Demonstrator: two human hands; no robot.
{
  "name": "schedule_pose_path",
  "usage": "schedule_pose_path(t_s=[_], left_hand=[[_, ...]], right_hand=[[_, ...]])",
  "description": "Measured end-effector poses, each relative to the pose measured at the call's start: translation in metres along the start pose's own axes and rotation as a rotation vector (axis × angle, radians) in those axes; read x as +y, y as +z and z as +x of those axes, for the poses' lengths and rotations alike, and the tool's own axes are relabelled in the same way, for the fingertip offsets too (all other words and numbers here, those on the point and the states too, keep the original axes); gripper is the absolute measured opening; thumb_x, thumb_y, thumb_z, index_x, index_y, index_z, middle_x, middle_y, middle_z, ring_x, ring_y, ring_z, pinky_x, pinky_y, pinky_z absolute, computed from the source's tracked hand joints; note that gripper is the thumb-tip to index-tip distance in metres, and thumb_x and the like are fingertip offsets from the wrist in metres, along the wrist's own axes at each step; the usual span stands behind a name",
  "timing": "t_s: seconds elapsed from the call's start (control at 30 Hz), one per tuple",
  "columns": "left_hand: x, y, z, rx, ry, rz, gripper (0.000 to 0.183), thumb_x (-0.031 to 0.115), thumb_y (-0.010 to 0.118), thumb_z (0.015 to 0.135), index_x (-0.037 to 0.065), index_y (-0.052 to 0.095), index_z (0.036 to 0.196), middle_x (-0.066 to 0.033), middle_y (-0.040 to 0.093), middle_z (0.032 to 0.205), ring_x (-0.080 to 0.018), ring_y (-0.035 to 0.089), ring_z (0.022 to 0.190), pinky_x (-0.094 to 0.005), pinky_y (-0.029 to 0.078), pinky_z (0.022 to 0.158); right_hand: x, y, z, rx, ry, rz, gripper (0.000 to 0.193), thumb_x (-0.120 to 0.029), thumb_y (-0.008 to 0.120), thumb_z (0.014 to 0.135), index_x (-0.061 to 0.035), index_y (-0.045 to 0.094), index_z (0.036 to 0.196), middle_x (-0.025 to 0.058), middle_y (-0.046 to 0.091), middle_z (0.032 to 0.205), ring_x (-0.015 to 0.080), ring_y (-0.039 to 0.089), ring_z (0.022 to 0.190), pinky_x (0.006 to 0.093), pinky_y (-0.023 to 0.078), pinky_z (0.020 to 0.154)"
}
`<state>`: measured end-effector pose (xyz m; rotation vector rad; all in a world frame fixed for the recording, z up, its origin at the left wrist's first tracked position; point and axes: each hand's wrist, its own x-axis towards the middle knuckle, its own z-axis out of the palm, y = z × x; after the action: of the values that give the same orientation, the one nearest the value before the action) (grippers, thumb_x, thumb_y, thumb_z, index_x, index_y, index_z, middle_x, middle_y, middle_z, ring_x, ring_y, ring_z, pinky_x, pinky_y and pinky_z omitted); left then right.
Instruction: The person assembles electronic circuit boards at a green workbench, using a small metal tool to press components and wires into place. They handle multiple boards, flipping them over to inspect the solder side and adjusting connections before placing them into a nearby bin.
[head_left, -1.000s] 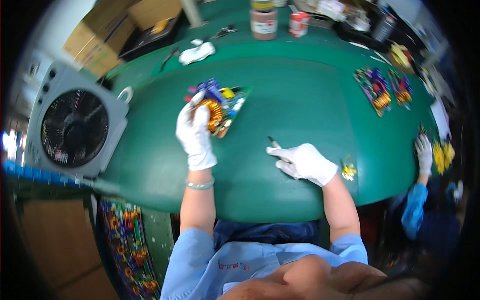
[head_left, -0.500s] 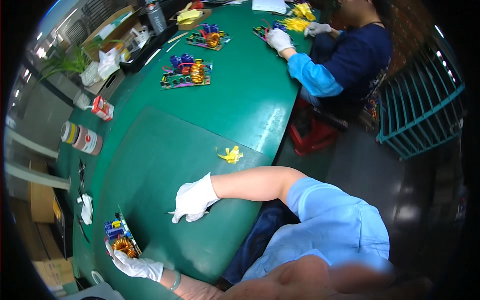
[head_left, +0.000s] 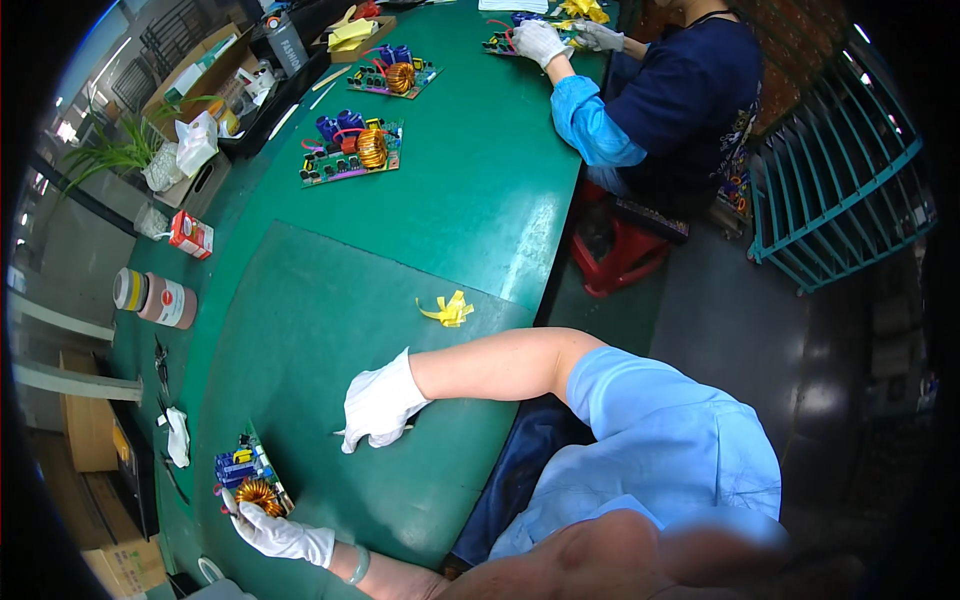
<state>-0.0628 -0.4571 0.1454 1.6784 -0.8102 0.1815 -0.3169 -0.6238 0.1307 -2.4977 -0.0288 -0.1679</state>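
My left hand [head_left: 285, 537], in a white glove, grips a circuit board [head_left: 262, 462] at its near end. The board stands tilted, with blue capacitors, a yellow part and a copper-wound coil [head_left: 258, 496] beside my fingers. My right hand [head_left: 382, 405], also gloved, rests closed on the dark green mat [head_left: 300, 330], apart from the board. A thin tip shows by its fingers and a small bit on its other side; the glove hides what it holds. Beyond this hand lies a small bunch of yellow tape strips [head_left: 447, 310].
Two similar circuit boards [head_left: 352, 150] lie farther up the table. Along the left stand a pink-labelled bottle [head_left: 170, 303], a red-and-white carton [head_left: 190, 235], pliers [head_left: 161, 365] and a white cloth [head_left: 177, 437]. A gloved co-worker [head_left: 665, 110] handles another board, near a teal rack [head_left: 840, 210].
The view has shifted slightly, so the far boards sit higher and more to the left. My left hand still holds the board; my right hand keeps nearly the same place and stays closed.
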Motion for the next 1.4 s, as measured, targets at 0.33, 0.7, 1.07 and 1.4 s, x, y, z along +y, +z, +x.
schedule_pose_path(t_s=[0.33, 0.7, 1.07, 1.4], left_hand=[[-0.024, 0.022, -0.010, -0.244, 0.017, 0.266, 0.044, 0.024, 0.069, 0.098, -0.006, 0.062, 0.129, -0.0214, 0.067, 0.121, -0.0281, 0.065, 0.105, -0.0368, 0.051, 0.096], [0.026, 0.035, -0.015, -0.347, -0.089, 0.189, 0.039, 0.008, 0.076, 0.086, -0.003, 0.064, 0.122, -0.0119, 0.071, 0.104, -0.0176, 0.068, 0.090, -0.0339, 0.057, 0.084], [0.000, 0.004, -0.021, -0.231, 0.179, 0.634, 0.040, 0.030, 0.078, 0.077, 0.008, 0.066, 0.109, -0.0152, 0.069, 0.088, -0.0359, 0.065, 0.084, -0.0450, 0.053, 0.077], [-0.034, -0.116, -0.052, -0.119, 0.057, 0.657, 0.033, 0.009, 0.062, 0.077, 0.010, 0.064, 0.110, -0.0158, 0.065, 0.101, -0.0398, 0.061, 0.096, -0.0492, 0.052, 0.085]], right_hand=[[0.002, -0.007, -0.008, -0.002, 0.060, -0.015, 0.052, -0.017, 0.057, 0.074, -0.0184, 0.073, 0.123, 0.0111, 0.075, 0.106, 0.0320, 0.070, 0.090, 0.0455, 0.054, 0.074], [0.012, -0.008, -0.003, -0.071, 0.135, 0.125, 0.050, -0.019, 0.054, 0.083, -0.0166, 0.068, 0.131, 0.0152, 0.073, 0.083, 0.0241, 0.068, 0.058, 0.0406, 0.057, 0.063], [-0.007, -0.010, 0.008, -0.073, 0.240, 0.122, 0.039, -0.016, 0.068, 0.085, -0.0130, 0.071, 0.124, 0.0102, 0.054, 0.060, 0.0219, 0.055, 0.050, 0.0347, 0.048, 0.058], [-0.016, -0.018, 0.002, -0.077, 0.275, 0.222, 0.039, -0.016, 0.067, 0.086, -0.0086, 0.070, 0.125, 0.0107, 0.055, 0.063, 0.0192, 0.053, 0.054, 0.0335, 0.048, 0.060]])
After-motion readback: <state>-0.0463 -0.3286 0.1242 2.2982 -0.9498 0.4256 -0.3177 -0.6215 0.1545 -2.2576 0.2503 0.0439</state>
